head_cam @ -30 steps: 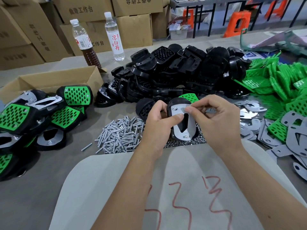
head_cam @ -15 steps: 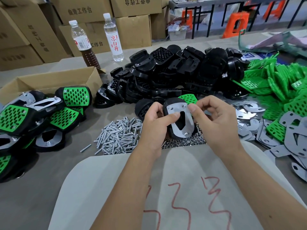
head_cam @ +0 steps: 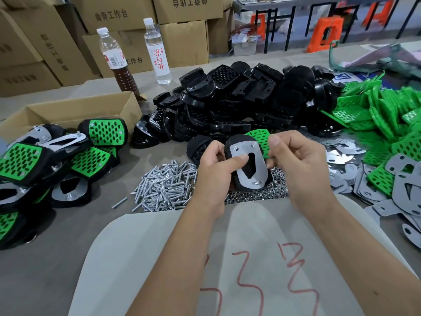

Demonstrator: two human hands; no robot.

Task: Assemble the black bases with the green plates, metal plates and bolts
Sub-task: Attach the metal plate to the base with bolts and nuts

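My left hand [head_cam: 215, 172] grips a black base [head_cam: 234, 144], its thumb pressing on the metal plate [head_cam: 257, 166] fitted to the base's face. Bolt ends show at the plate's corners. My right hand [head_cam: 296, 165] holds the base's right side, fingers curled near its upper corner. Loose bolts [head_cam: 164, 185] lie in a heap left of my hands, and small nuts [head_cam: 257, 193] are spread under them. Behind stands a pile of black bases [head_cam: 239, 103]. Green plates [head_cam: 391, 119] and metal plates [head_cam: 387, 185] are heaped at the right.
Finished assemblies [head_cam: 45, 160] lie piled at the left, in front of an open cardboard box [head_cam: 75, 110]. Two bottles [head_cam: 157, 51] stand at the back near stacked cartons. A pale sheet with red marks [head_cam: 250, 258] covers the near table edge.
The base with its metal plate has shifted slightly lower and left in my hands. My right fingers moved from the plate's top to the base's upper right edge.
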